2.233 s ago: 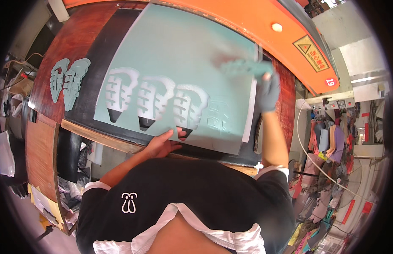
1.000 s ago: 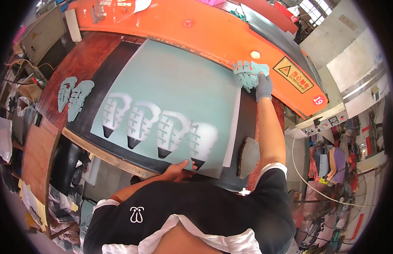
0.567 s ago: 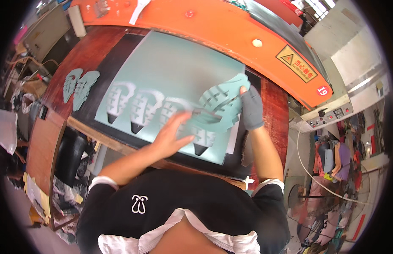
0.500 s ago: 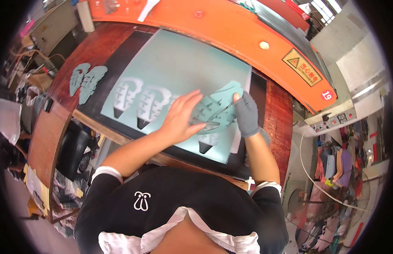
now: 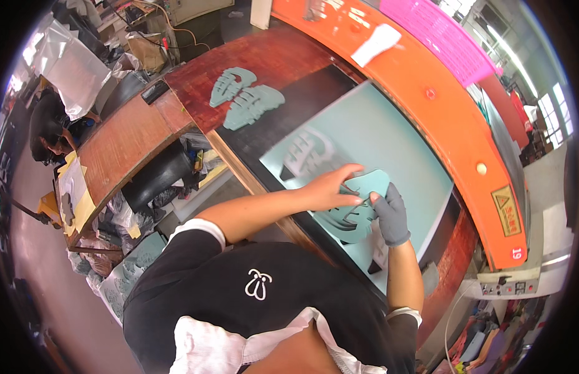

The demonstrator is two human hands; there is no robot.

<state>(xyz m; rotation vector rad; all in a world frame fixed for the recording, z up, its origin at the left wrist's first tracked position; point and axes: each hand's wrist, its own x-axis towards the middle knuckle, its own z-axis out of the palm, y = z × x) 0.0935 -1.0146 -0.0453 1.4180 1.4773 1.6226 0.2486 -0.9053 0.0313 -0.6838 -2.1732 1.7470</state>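
Over the teal sheet (image 5: 398, 131), both my hands hold a teal slotted cut-out piece (image 5: 355, 225), shaped like a shoe part. My left hand (image 5: 333, 189) is bare and has the piece's left edge between thumb and fingers. A grey glove covers my right hand (image 5: 391, 215), whose thumb and fingers pinch the right edge, with bare fingertips. Pale, dark-tipped cut shapes (image 5: 305, 153) show in the sheet's near part, some hidden behind my hands. Two similar teal slotted pieces (image 5: 255, 106) lie off to the left on the red-brown table.
A black board (image 5: 302, 106) lies beneath the sheet. Beyond it, the orange machine beam (image 5: 420, 81) curves across, with a white object (image 5: 376, 45) and a pink basket (image 5: 445, 37) on it. Control knobs (image 5: 507, 288) sit at its right end. Another person (image 5: 52, 121) is at far left.
My view has turned toward the left, so the scene sits further right. My left hand has closed on the slotted piece, which both hands now hold nearer my body.
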